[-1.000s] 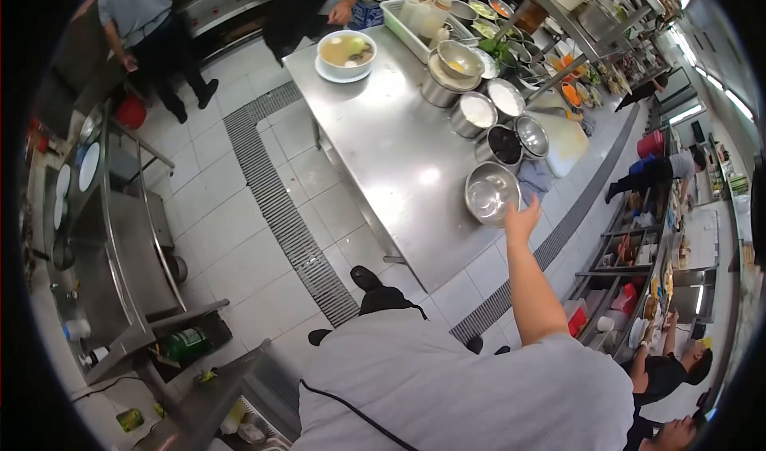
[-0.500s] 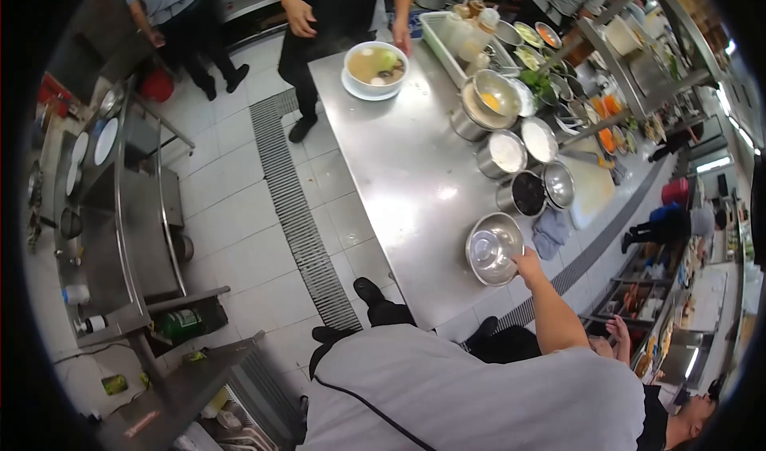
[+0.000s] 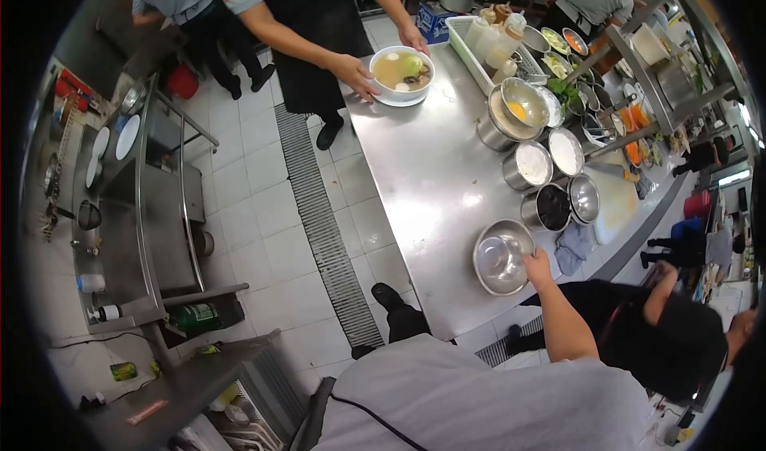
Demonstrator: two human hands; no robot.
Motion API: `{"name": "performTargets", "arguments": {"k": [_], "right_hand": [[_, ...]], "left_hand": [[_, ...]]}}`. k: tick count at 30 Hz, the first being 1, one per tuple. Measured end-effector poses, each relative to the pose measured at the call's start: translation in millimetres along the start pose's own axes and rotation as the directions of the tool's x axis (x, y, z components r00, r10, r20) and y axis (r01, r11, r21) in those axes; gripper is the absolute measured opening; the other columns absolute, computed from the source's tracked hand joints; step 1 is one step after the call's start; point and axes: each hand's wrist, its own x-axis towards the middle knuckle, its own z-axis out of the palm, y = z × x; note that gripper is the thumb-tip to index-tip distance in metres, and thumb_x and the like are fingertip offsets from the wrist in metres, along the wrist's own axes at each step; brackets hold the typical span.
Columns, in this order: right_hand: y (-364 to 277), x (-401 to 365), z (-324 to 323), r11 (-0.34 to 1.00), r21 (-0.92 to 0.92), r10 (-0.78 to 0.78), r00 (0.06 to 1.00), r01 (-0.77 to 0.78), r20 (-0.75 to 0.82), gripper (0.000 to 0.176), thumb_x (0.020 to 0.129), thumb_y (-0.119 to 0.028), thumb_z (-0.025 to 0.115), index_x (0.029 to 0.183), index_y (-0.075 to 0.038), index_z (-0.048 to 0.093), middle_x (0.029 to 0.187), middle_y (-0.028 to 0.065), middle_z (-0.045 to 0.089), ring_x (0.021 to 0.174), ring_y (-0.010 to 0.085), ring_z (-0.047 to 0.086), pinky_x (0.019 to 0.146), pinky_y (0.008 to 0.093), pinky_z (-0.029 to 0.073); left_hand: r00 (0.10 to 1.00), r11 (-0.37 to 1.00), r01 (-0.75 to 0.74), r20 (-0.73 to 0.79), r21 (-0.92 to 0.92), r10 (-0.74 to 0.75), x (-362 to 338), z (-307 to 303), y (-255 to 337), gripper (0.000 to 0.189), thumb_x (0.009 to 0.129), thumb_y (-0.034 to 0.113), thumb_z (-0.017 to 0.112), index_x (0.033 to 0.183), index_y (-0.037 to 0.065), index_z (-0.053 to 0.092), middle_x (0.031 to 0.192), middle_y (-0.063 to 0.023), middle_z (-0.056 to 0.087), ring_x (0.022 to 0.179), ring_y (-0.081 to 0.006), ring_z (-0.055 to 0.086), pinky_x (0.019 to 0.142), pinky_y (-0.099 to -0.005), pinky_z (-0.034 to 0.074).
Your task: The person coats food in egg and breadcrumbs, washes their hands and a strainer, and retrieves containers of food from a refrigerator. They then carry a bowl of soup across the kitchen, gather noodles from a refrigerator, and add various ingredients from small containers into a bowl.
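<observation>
My right hand (image 3: pixel 540 267) grips the right rim of a shiny metal bowl (image 3: pixel 496 261), which is near the close end of the steel table (image 3: pixel 431 211). The inside of the bowl looks bare. My left hand is out of view. At the table's far end, a white soup bowl (image 3: pixel 400 74) with clear broth, greens and pale pieces rests on a white plate. Another person's two hands (image 3: pixel 353 76) are at its sides.
Metal pots of white (image 3: pixel 533 164) and dark (image 3: pixel 550 206) contents stand along the table's right side, by a blue-grey cloth (image 3: pixel 572 247). Behind them is a basket of squeeze bottles (image 3: pixel 499 48). A person in black (image 3: pixel 662 331) is close on the right.
The other person has leaned in and brought a hand to the soup bowl's left side. Someone in black has come closer on the right. The view has shifted; my right hand keeps its hold.
</observation>
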Motion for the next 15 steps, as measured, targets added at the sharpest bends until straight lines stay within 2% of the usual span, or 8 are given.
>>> {"name": "performTargets", "arguments": {"k": [4,5,6,7,8,10,12,15], "right_hand": [[-35.5,-9.4,-7.5,0.998,-0.059,0.030,0.999,-0.029,0.021,0.042,0.079,-0.013,0.067,0.118,0.004,0.064,0.105,0.0180,0.072,0.099,0.0281,0.068,0.088,0.0369,0.051],[-74.5,-23.9,-11.5,0.942,-0.318,-0.144,0.985,0.106,-0.099,0.050,0.078,-0.016,0.071,0.124,0.001,0.063,0.117,0.0212,0.068,0.110,0.0332,0.064,0.095,0.0401,0.049],[-113.7,-40.3,-14.3,0.802,-0.568,-0.332,0.929,0.186,-0.165,0.057,0.078,-0.020,0.075,0.130,-0.001,0.061,0.128,0.0243,0.064,0.122,0.0384,0.059,0.102,0.0434,0.046],[-155.4,-50.5,-15.2,0.747,-0.568,-0.519,0.837,0.346,-0.173,0.064,0.076,-0.023,0.078,0.134,-0.004,0.058,0.137,0.0255,0.057,0.130,0.0422,0.052,0.107,0.0477,0.041],[-194.9,-53.5,-12.1,0.659,-0.571,-0.682,0.709,0.489,-0.181,0.071,0.075,-0.026,0.081,0.139,-0.006,0.056,0.146,0.0268,0.051,0.137,0.0460,0.044,0.112,0.0520,0.037],[-247.7,-48.1,6.5,0.479,-0.478,-0.876,0.440,0.737,-0.199,0.070,0.077,-0.030,0.081,0.140,-0.009,0.058,0.153,0.0264,0.043,0.142,0.0438,0.041,0.114,0.0601,0.033],[-293.0,-34.6,27.8,0.421,-0.399,-0.899,0.433,0.815,-0.064,0.061,0.079,-0.031,0.081,0.133,-0.008,0.064,0.155,0.0259,0.043,0.144,0.0436,0.040,0.116,0.0613,0.030],[-304.3,4.5,82.2,0.476,-0.306,-0.878,0.468,0.825,-0.104,0.051,0.083,-0.030,0.079,0.128,-0.008,0.068,0.150,0.0253,0.050,0.141,0.0436,0.044,0.116,0.0574,0.032]], "left_hand": [[0.953,0.973,-0.231,-0.201,-0.004,0.226,60.0,-27.0,46.9,0.065,0.090,0.015,0.062,0.152,0.003,0.045,0.161,-0.0264,0.031,0.149,-0.0430,0.031,0.119,-0.0517,0.031],[0.931,0.958,-0.286,-0.243,-0.028,0.271,81.0,-40.3,74.4,0.066,0.090,0.015,0.062,0.152,0.004,0.045,0.162,-0.0264,0.030,0.150,-0.0432,0.030,0.120,-0.0519,0.031],[0.918,0.932,-0.340,-0.261,-0.125,0.299,111.0,-54.1,103.5,0.070,0.085,0.010,0.067,0.151,0.002,0.044,0.161,-0.0275,0.031,0.150,-0.0459,0.029,0.121,-0.0533,0.028],[0.903,0.894,-0.391,-0.277,-0.219,0.327,141.0,-67.8,132.6,0.074,0.081,0.006,0.071,0.149,0.001,0.044,0.160,-0.0286,0.031,0.150,-0.0486,0.027,0.122,-0.0548,0.025],[0.848,0.847,-0.500,-0.299,-0.180,0.437,159.8,-91.6,175.4,0.073,0.081,0.006,0.071,0.149,0.001,0.044,0.160,-0.0290,0.031,0.149,-0.0486,0.028,0.122,-0.0540,0.025],[0.737,0.734,-0.664,-0.298,-0.147,0.607,188.8,-120.5,241.2,0.071,0.081,0.006,0.071,0.148,0.001,0.046,0.160,-0.0295,0.032,0.147,-0.0490,0.031,0.121,-0.0528,0.028],[0.650,0.626,-0.759,-0.260,-0.178,0.714,215.8,-124.0,289.1,0.068,0.082,0.008,0.072,0.146,0.003,0.050,0.159,-0.0283,0.035,0.145,-0.0491,0.035,0.119,-0.0518,0.031],[0.525,0.486,-0.844,-0.168,-0.226,0.834,226.1,-128.6,344.9,0.064,0.083,0.011,0.074,0.143,0.005,0.053,0.155,-0.0256,0.043,0.143,-0.0467,0.041,0.116,-0.0499,0.036]]}}
